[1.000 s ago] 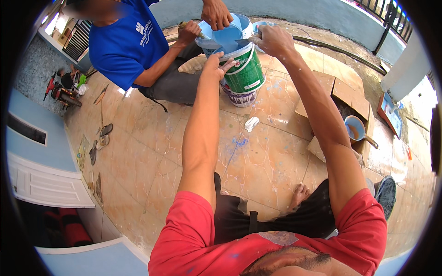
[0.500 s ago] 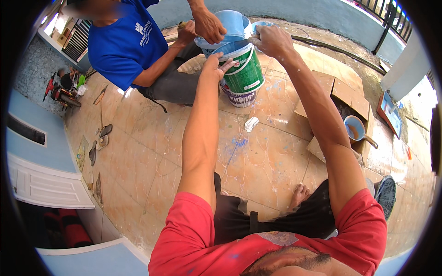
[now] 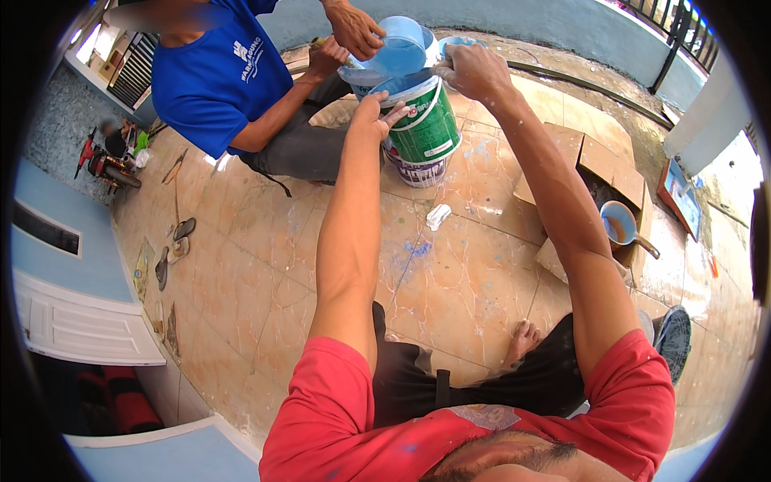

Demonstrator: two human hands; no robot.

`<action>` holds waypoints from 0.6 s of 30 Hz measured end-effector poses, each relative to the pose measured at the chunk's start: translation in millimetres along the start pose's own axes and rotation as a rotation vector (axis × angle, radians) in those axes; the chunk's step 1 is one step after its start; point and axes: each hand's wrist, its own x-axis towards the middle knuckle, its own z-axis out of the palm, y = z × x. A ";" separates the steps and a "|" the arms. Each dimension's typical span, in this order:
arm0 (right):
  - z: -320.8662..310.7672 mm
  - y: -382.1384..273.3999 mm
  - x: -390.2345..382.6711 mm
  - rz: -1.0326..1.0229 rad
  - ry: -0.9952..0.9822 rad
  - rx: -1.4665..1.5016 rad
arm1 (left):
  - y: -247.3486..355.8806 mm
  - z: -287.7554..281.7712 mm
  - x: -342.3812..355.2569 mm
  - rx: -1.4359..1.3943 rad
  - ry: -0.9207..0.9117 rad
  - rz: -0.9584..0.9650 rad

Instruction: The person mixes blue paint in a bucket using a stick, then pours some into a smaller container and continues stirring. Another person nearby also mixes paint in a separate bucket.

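At the far middle, a green paint bucket (image 3: 426, 127) stands on a white and purple bucket (image 3: 422, 173), its rim leaning away from me. My left hand (image 3: 377, 119) grips its left rim, fingers against the outer wall. My right hand (image 3: 475, 71) is closed at the right rim, partly hiding the edge. Just above the opening is a tilted light blue pail (image 3: 399, 50). A co-worker's hand (image 3: 355, 30) is at that pail's left side. The co-worker's other hand (image 3: 328, 55) is closed near another blue-rimmed bucket (image 3: 359, 79); what it holds is unclear.
The co-worker in a blue shirt (image 3: 217, 88) crouches at the far left. An open cardboard box (image 3: 610, 181) with a blue dipper (image 3: 618, 222) lies to the right. A crumpled white scrap (image 3: 438, 216) and sandals (image 3: 183, 228) lie on the tiles. A dark bucket (image 3: 673, 345) stands beside me.
The light blue pail has tipped further, showing more of its inside. The co-worker's hand beside it has shifted slightly left and up. My hands stay at the green bucket's rim.
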 end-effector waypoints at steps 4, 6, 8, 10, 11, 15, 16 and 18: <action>0.0 1.4 2.0 0.000 -0.001 -0.004 | 0.8 1.2 -1.5 0.009 0.002 0.004; -1.3 4.6 -0.5 0.005 0.000 -0.006 | -5.5 5.4 -5.8 0.019 0.005 0.022; -1.2 3.5 -0.9 0.007 -0.004 0.034 | -2.7 3.9 -6.5 -0.001 0.020 0.007; -2.4 3.6 0.7 0.017 -0.014 0.039 | -1.4 3.7 -5.9 0.006 0.026 0.016; -2.3 3.3 0.0 0.019 -0.009 0.043 | -2.1 3.1 -5.9 0.017 0.024 0.024; -3.7 3.5 0.6 0.018 -0.001 0.059 | -0.4 2.8 -2.4 -0.014 0.029 -0.004; -3.5 2.6 0.0 0.014 0.002 0.055 | 0.7 1.2 -1.4 -0.010 0.009 -0.008; -4.4 1.2 -0.2 0.006 0.008 0.046 | -0.1 -0.4 0.3 -0.007 0.015 0.006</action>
